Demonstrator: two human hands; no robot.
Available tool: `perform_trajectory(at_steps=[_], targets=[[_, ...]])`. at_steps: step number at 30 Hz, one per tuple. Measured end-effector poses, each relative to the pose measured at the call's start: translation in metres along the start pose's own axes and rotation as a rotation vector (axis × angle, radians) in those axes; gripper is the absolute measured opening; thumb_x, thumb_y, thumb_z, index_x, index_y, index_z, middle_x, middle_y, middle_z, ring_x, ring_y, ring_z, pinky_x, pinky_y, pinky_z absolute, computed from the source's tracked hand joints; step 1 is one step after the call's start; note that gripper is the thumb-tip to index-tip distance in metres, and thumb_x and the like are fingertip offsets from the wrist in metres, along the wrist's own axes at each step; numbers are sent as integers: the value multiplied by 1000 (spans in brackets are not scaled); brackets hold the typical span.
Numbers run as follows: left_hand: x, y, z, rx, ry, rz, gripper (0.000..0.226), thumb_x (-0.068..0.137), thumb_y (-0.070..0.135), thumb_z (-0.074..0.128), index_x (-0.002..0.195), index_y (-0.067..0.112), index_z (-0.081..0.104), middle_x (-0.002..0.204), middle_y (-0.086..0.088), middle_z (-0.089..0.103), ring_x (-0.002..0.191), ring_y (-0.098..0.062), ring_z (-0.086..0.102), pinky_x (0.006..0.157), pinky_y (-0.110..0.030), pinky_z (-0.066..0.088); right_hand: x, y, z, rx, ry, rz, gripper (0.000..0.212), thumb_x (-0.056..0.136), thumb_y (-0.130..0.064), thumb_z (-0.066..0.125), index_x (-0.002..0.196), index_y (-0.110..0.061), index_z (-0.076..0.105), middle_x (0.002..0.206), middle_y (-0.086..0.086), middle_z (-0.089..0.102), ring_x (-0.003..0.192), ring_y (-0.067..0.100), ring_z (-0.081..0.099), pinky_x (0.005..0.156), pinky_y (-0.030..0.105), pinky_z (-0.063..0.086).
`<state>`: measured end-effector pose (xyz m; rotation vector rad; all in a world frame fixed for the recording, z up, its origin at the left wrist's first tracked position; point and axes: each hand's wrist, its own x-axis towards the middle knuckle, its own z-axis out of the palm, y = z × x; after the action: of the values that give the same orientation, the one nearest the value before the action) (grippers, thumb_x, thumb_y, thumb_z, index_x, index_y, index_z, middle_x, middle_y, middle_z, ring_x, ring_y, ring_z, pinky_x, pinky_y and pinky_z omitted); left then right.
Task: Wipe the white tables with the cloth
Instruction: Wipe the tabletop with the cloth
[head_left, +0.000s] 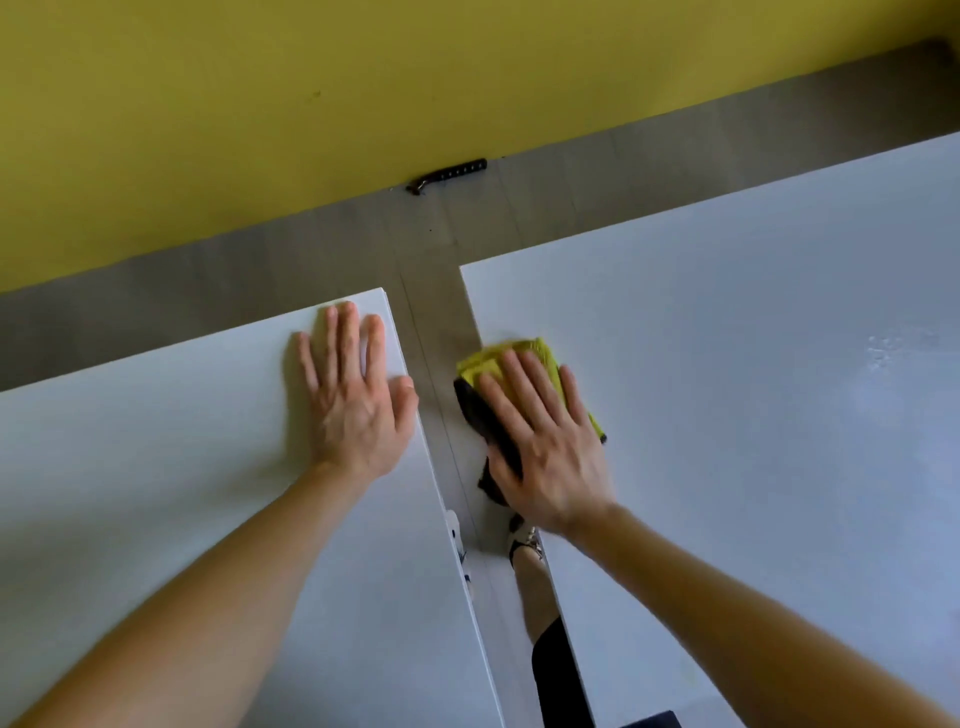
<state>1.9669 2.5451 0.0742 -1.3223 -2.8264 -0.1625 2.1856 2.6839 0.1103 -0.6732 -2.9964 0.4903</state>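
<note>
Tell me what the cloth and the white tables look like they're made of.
Cloth: soft fabric, possibly microfibre; yellow-green with a dark part, lying in limp folded layers under the right hand. White tables: hard smooth board, probably laminate or painted; even low sheen, thin crisp edges.

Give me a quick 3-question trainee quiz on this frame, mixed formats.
1. True or false: the left hand lies flat on the left table and holds nothing.
2. Multiple choice: the cloth under the right hand is A) at the left edge of the right table; B) in the middle of the left table; C) gripped in the left hand.
3. Fill in: the wall behind the tables is ____.
Key: 1 true; 2 A; 3 yellow.
</note>
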Motion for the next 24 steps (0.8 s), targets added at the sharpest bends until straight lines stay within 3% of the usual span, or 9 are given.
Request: perform_trajectory(at_steps=[3,6,9,12,14,16,19,22,24], targets=[[-3,4,-2,11,-60,-23,76,105,39,47,170,4,25,179,-23,12,168,-41,5,130,-70,12,-55,10,-6,-33,-120,-132,82,104,-51,57,174,-28,22,183,3,9,170,26,1,133,66,13],[-2,3,-8,-11,-162,-46,90,102,55,46,173,10,15,181,-19,4,169,-36,0,132,-67,9,13,43,-10,-115,-159,-277,82,102,-61,50,174,-34,20,183,2,9,170,24,0,134,65,0],[-16,9,-18,-51,-343,-102,118,87,78,51,174,21,-4,181,-14,-14,167,-34,-16,132,-67,-4,92,92,-21,-120,-40,14,77,104,-60,42,173,-34,23,183,4,13,170,24,4,133,66,3],[-49,29,-25,-67,-583,-141,144,76,82,65,166,24,-32,170,-14,-43,158,-38,-39,128,-71,-13,113,91,-20,-89,79,353,79,103,-59,40,173,-27,21,182,11,10,169,31,2,134,62,3],[-58,36,-29,-42,-698,-150,152,75,79,69,160,19,-41,160,-16,-56,151,-41,-49,126,-73,-15,112,49,-9,-98,80,301,83,101,-60,41,174,-24,21,181,17,9,169,37,2,135,61,1],[-51,37,-35,-61,-800,-180,154,76,80,70,156,18,-46,153,-16,-63,145,-41,-56,124,-73,-18,111,15,2,-94,6,65,82,100,-60,47,172,-26,26,180,17,14,168,38,5,135,60,2],[-40,36,-46,-57,-908,-195,159,76,84,71,149,18,-54,143,-16,-70,138,-41,-62,121,-70,-26,112,28,-2,-105,-48,-160,76,103,-55,46,172,-32,25,182,8,13,169,30,4,135,58,3],[-37,37,-52,-55,-958,-191,161,75,84,73,146,19,-56,141,-16,-72,136,-42,-63,121,-71,-26,99,92,-18,-107,-26,-108,73,105,-51,42,173,-35,23,183,2,13,170,23,4,136,57,3],[-37,37,-55,-54,-970,-184,163,73,84,74,146,19,-56,141,-16,-72,135,-42,-63,120,-72,-26,93,130,-33,-87,11,119,73,105,-53,41,173,-36,22,183,1,13,170,22,3,135,60,3]])
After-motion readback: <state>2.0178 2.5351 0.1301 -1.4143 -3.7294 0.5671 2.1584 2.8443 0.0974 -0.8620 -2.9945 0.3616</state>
